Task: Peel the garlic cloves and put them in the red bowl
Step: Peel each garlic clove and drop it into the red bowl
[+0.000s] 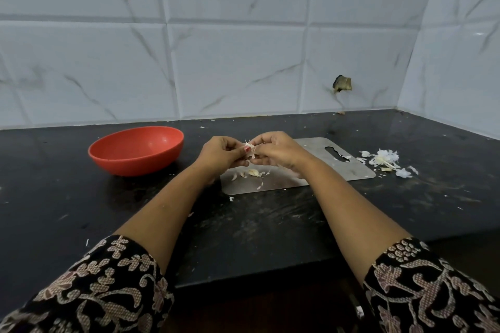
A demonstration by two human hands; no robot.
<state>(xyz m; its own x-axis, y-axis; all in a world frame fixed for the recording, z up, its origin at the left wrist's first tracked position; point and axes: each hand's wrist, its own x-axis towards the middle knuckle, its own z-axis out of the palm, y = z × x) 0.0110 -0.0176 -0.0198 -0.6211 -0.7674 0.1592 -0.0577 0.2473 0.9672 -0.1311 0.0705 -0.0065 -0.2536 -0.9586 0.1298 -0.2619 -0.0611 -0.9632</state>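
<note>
Peeling is under way: left hand [220, 153] and right hand [276, 153] both pinch one garlic clove [250, 149] above the steel board [319, 165]. Next, strip the skin, then carry it left to the red bowl [135, 150].

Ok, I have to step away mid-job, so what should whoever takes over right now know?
Hands: left hand and right hand both pinch one garlic clove above the steel board, its skin fraying off.
Things: loose cloves lie on the board under the hands; red bowl stands left of it; peel heap lies to its right.
Done: some peeling, judging by the heap; no clove shows in the bowl, though its bottom is hidden.
Left: finish this clove, bowl it, then peel the rest.
</note>
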